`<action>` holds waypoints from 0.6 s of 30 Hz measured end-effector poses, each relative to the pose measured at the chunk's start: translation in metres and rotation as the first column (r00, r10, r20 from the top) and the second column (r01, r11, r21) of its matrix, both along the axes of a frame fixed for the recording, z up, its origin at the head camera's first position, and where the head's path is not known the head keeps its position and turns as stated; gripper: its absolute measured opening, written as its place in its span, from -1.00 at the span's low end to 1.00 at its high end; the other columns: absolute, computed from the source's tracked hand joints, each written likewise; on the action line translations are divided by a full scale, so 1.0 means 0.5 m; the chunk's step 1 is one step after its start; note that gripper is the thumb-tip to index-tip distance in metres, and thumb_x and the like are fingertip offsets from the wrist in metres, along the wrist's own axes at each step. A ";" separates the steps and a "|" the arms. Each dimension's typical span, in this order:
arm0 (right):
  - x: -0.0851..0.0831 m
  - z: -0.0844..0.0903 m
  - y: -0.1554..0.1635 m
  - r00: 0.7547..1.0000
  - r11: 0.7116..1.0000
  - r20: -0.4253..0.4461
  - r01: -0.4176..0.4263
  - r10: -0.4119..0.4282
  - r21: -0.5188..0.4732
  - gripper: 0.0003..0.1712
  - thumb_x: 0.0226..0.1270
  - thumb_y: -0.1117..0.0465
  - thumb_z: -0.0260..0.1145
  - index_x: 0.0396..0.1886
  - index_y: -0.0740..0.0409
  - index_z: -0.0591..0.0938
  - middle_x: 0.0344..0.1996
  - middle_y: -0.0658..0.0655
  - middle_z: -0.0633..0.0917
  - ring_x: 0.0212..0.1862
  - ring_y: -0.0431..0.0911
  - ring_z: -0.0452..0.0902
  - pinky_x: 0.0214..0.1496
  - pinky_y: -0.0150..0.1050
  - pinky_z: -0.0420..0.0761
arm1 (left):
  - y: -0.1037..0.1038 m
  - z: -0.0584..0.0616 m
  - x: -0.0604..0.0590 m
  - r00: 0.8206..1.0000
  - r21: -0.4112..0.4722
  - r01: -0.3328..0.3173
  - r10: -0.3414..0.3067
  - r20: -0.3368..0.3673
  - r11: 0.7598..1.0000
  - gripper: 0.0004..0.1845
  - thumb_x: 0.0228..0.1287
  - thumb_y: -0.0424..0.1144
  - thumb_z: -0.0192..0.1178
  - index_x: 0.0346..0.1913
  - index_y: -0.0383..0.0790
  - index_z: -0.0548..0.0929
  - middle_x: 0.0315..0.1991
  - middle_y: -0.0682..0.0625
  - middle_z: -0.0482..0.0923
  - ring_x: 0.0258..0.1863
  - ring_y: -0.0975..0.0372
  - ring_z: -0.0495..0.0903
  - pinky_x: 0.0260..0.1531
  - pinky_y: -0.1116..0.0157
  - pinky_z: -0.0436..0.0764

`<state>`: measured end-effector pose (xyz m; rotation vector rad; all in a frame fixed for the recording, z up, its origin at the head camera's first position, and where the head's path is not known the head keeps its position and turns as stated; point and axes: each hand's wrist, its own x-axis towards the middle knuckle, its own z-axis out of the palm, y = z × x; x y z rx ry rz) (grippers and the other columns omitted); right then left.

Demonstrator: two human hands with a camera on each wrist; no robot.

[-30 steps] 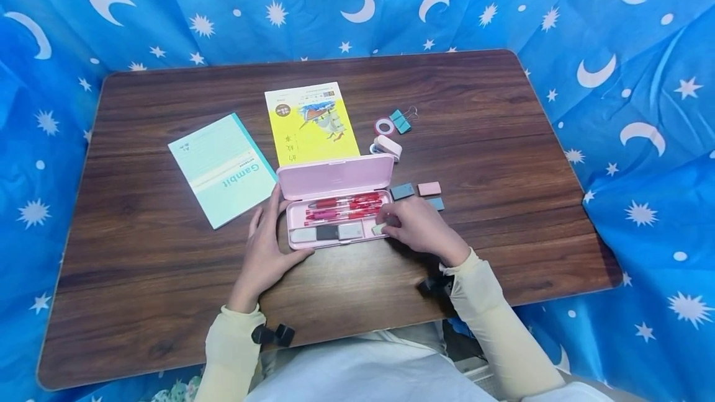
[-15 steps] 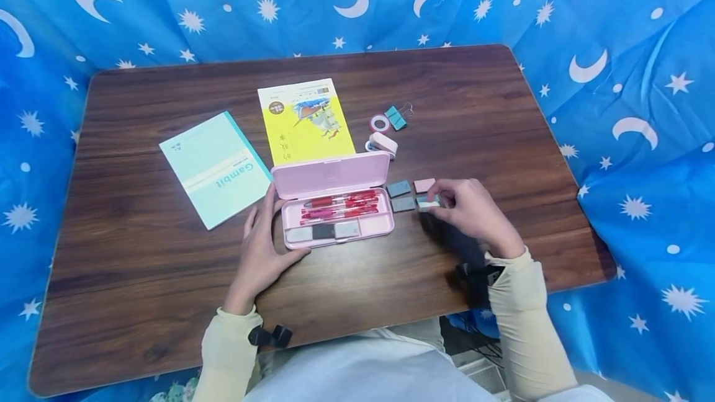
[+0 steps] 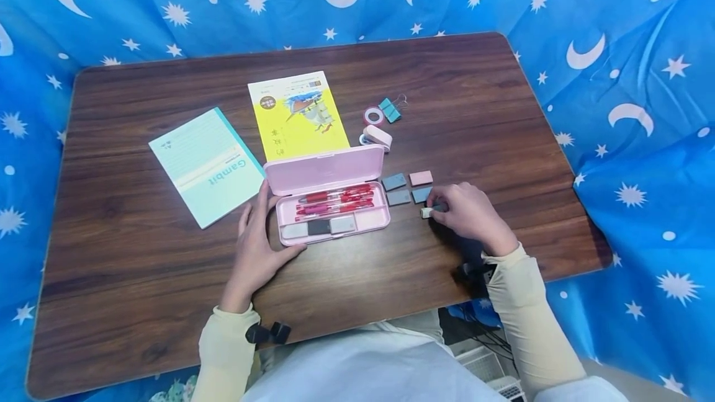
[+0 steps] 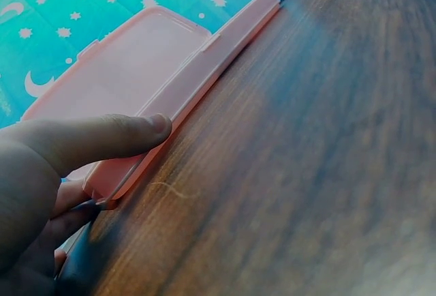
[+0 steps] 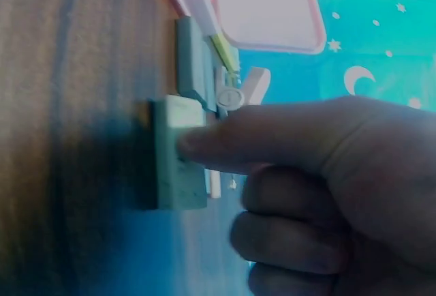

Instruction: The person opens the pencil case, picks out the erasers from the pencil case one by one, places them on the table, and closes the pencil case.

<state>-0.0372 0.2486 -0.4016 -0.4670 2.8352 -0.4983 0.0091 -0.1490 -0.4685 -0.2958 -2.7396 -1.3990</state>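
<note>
My left hand (image 3: pixel 256 259) holds the left end of an open pink pencil case (image 3: pixel 368 222), thumb along its front edge and fingers at the side. Inside lie several red pens (image 3: pixel 335 201); in the front compartment are white erasers, one with a dark sleeve (image 3: pixel 319 227), and the right end of that row is bare. Right of the case, my right hand (image 3: pixel 469 216) pinches a pale green eraser (image 5: pixel 182 166) between thumb and finger, low over the table. Beside it lie several block erasers, among them a pink one (image 3: pixel 421 178) and a grey one (image 3: pixel 399 196).
A mint notebook (image 3: pixel 206 166) lies left of the case, and a yellow book (image 3: pixel 298 116) behind it. Behind the lid's right corner are a white and pink gadget (image 3: pixel 377 139), a tape roll (image 3: pixel 373 116) and a teal binder clip (image 3: pixel 390 110). A blue curtain surrounds the table.
My right hand has lifted the pale green eraser out of the case's right compartment and carried it right, down beside the other erasers. The left hand stays at the case.
</note>
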 end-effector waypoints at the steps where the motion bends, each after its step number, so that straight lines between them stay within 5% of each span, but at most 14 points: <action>1: 0.001 -0.001 -0.001 1.000 1.000 -0.017 0.000 0.000 0.002 -0.93 0.16 0.25 0.45 -0.37 0.11 0.72 -0.69 -0.09 0.50 -0.59 -0.14 0.35 -0.54 -0.19 0.35 | 0.000 0.000 0.000 1.000 0.000 0.001 -0.001 -0.001 1.000 0.47 -0.17 -0.08 0.68 0.65 0.10 -0.24 0.43 -0.03 0.41 0.52 0.07 0.21 0.56 -0.05 -0.21; 13: -0.009 0.004 -0.018 0.998 0.997 -0.064 0.021 -0.016 0.078 -0.93 0.17 0.20 0.50 -0.38 0.04 0.75 -0.67 -0.07 0.55 -0.57 -0.09 0.42 -0.55 -0.14 0.40 | -0.008 0.003 0.002 1.000 -0.016 -0.017 0.017 -0.004 1.000 0.47 -0.18 -0.08 0.68 0.65 0.06 -0.24 0.43 -0.04 0.41 0.52 0.08 0.21 0.56 -0.04 -0.22; 18: 0.008 0.011 -0.028 0.987 0.996 -0.134 0.090 -0.089 -0.001 -0.87 0.20 0.18 0.50 -0.43 0.01 0.67 -0.71 -0.06 0.46 -0.62 -0.10 0.35 -0.58 -0.20 0.27 | -0.003 0.002 0.000 1.000 -0.012 -0.003 0.003 0.009 1.000 0.47 -0.15 -0.05 0.67 0.65 0.13 -0.26 0.43 -0.02 0.42 0.54 0.10 0.17 0.56 -0.02 -0.25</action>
